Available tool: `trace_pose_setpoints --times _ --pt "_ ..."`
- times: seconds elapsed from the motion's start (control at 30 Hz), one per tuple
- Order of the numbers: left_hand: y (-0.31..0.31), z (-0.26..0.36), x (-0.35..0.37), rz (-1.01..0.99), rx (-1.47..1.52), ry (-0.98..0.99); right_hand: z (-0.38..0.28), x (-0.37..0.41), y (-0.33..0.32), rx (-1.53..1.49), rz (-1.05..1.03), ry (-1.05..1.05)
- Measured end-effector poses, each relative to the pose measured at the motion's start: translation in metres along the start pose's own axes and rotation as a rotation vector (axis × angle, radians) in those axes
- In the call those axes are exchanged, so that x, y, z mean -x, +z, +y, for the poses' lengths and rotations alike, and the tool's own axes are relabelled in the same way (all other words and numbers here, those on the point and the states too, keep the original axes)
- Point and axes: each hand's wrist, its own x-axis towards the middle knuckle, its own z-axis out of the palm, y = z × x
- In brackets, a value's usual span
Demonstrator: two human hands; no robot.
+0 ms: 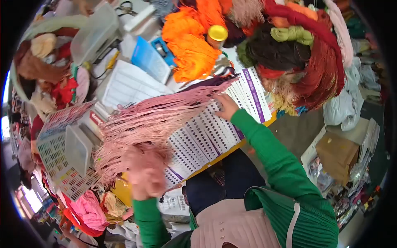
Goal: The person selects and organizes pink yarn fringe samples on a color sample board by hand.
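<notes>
A long white card (198,138) with rows of dark holes and purple bands lies across the table edge in front of me. Long strands of pink embroidery thread (153,111) in light and dusky shades spread along its far side. My right hand (226,106) rests on the card's upper right part, its fingers extended beside the thread ends. Over the card's left end, my left hand (147,173) is smeared by motion among the pink strands. Its fingers are too blurred to show whether they grip any thread.
Orange thread (188,49) and a yellow-lidded jar (217,34) sit beyond the card. Thread fills a basin (20,80) at left. A thread bundle (285,47) lies at right. Printed paper (126,87), a blue box (149,58), scissors (126,8) and a colour chart (51,149) surround the work.
</notes>
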Motion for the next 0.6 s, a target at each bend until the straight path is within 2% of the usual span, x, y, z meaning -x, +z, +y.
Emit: trace_pose_setpoints --times 0.03,0.07,0.1,0.17,0.2,0.27,0.3,0.37,0.4,0.43,0.47,0.53,0.6 --pt "0.022 0.010 0.019 -0.169 0.098 -0.023 -0.015 0.009 -0.005 -0.036 -0.010 0.068" --pt "0.026 0.005 0.029 -0.176 0.131 -0.161 -0.033 0.020 -0.008 0.015 0.033 0.045" --pt "0.037 0.001 0.029 -0.254 0.315 -0.020 -0.042 0.030 -0.005 -0.013 0.079 -0.033" --pt "0.047 0.000 0.043 -0.232 0.569 -0.139 -0.097 0.050 -0.013 -0.164 0.044 0.065" --pt "0.050 0.004 0.049 -0.154 0.599 -0.135 -0.129 0.058 -0.018 -0.312 0.048 0.076" --pt "0.042 0.007 0.058 -0.280 0.654 -0.050 -0.181 0.076 -0.020 -0.482 -0.002 0.154" --pt "0.041 0.014 0.066 -0.258 0.639 0.001 -0.202 0.084 -0.017 -0.680 -0.045 0.138" --pt "0.041 0.026 0.077 -0.246 0.657 0.070 -0.252 0.094 -0.020 -0.882 -0.150 0.165" --pt "0.038 0.028 0.084 -0.240 0.663 0.119 -0.275 0.099 -0.019 -0.927 -0.194 0.171" --pt "0.028 0.025 0.086 -0.392 0.647 0.136 -0.294 0.103 -0.021 -0.954 -0.294 0.195" --pt "0.024 0.022 0.089 -0.401 0.651 0.158 -0.308 0.105 -0.021 -0.977 -0.392 0.213" --pt "0.018 0.027 0.097 -0.368 0.558 0.252 -0.319 0.109 -0.017 -0.995 -0.359 0.224" --pt "0.008 0.032 0.109 -0.443 0.631 0.262 -0.322 0.113 -0.022 -1.048 -0.381 0.193"
